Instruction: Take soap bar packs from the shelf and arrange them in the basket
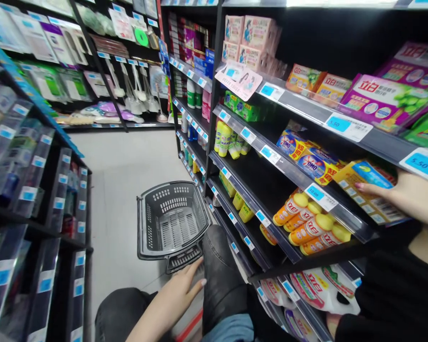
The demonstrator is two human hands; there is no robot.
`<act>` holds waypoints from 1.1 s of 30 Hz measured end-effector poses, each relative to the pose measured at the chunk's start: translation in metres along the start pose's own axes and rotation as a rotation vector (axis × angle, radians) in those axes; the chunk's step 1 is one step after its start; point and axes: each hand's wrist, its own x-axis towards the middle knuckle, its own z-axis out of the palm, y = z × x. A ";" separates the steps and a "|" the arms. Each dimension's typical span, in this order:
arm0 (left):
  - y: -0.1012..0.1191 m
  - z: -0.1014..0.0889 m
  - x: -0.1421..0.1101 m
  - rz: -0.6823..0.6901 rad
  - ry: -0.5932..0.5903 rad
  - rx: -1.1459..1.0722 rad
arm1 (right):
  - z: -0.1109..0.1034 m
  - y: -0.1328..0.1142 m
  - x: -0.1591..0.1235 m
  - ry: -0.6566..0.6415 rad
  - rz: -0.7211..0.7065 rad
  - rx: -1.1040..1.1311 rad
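Observation:
My right hand (395, 190) reaches in from the right edge and is closed around a yellow and blue boxed pack (374, 197) with a barcode. The pack is tilted at the shelf, beside blue and yellow OMO packs (308, 159). Low in the middle, my left hand (185, 287) has its fingers stretched out and apart, with nothing seen in them. Just beyond its fingertips stands a grey plastic shopping basket (142, 228) on the floor, with nothing inside. I cannot tell whether the fingertips touch its handle (183, 261).
Orange bottles with yellow caps (312, 223) lie one shelf below. Purple Liby packs (388, 102) sit above. A dark boot or knee (221, 266) is beside the basket. Black clothing (388, 294) fills the lower right. Another shelf unit (39, 209) lines the aisle's left.

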 end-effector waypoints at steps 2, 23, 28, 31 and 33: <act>0.004 -0.002 -0.002 0.042 0.001 -0.137 | 0.000 -0.002 -0.010 -0.087 -0.049 0.003; 0.040 -0.037 -0.030 0.327 0.613 -1.705 | 0.121 -0.249 -0.127 -0.449 -0.993 1.302; 0.017 -0.028 -0.048 0.309 0.795 -1.644 | 0.179 -0.287 -0.165 -1.082 -0.750 1.529; 0.015 -0.031 -0.057 0.352 0.828 -1.477 | 0.184 -0.293 -0.182 -1.261 -0.688 1.603; 0.011 -0.033 -0.061 0.396 0.877 -1.303 | 0.181 -0.291 -0.183 -1.232 -0.681 1.667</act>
